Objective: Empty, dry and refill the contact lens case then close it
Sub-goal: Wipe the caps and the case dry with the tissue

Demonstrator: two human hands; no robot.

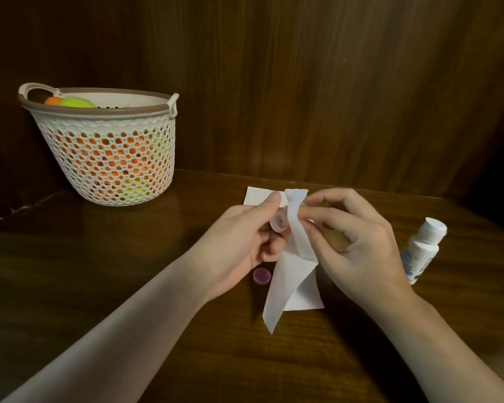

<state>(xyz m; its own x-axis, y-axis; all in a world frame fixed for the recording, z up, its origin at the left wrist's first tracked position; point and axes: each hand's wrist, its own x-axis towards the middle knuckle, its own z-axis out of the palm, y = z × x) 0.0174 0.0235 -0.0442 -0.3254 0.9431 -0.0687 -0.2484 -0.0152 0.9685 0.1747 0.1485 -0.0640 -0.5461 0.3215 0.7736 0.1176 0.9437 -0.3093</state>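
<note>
L hand (245,239) round lens case (280,223), R hand (358,242) pinching tissue (294,257).

Dark wooden desk (99,286), lattice basket (108,158) back left, purple cap (261,275) centre, tissue (304,295) beside it, white bottle (420,251) at right.

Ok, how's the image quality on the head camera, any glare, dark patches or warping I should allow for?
Head view: dim warm light, the corners nearly black. Soft sheen on the table near the basket, no harsh glare. Wide-angle bowing curves the wall panels. The tissue is bright but not blown out. The clear lens case in the left hand shows weakly; the right hand hides part of it. The bottle label is unreadable.
</note>
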